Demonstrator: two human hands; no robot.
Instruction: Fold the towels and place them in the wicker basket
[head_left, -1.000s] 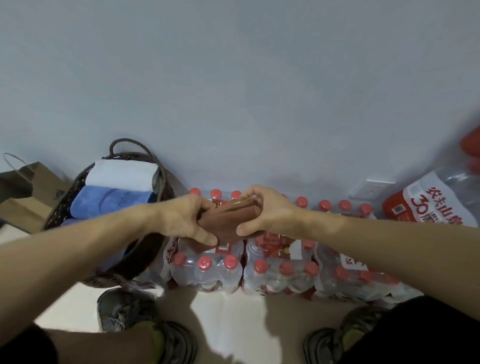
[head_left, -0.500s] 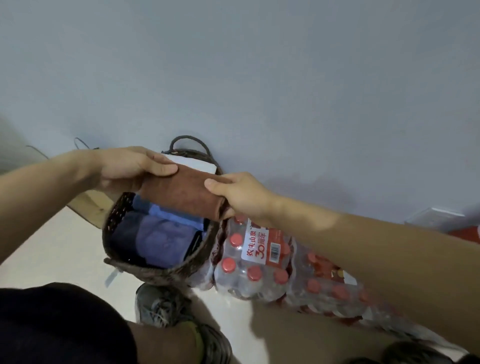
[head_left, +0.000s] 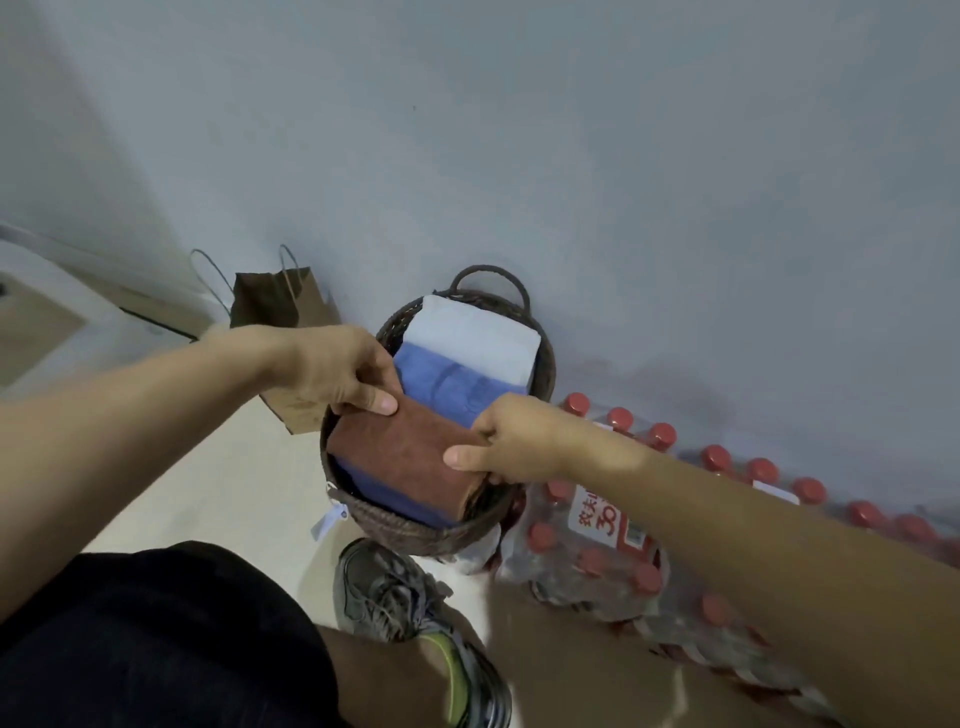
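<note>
**Brown towel reaches the basket**

Head view: the left hand (head_left: 343, 371) and right hand (head_left: 511, 441) each pinch an end of the folded brown towel (head_left: 405, 457), now lowered from above the bottles (head_left: 623, 545) into the basket (head_left: 415, 530), over the blue towel (head_left: 447, 384) at its near rim; release remains.

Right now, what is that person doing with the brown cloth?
A person is putting a folded brown towel into a wicker basket by the wall. The left hand grips one end and the right hand the other. It sits over the near part of the basket, above a blue towel; a white towel lies behind. Bottled water packs sit beside it.
</note>
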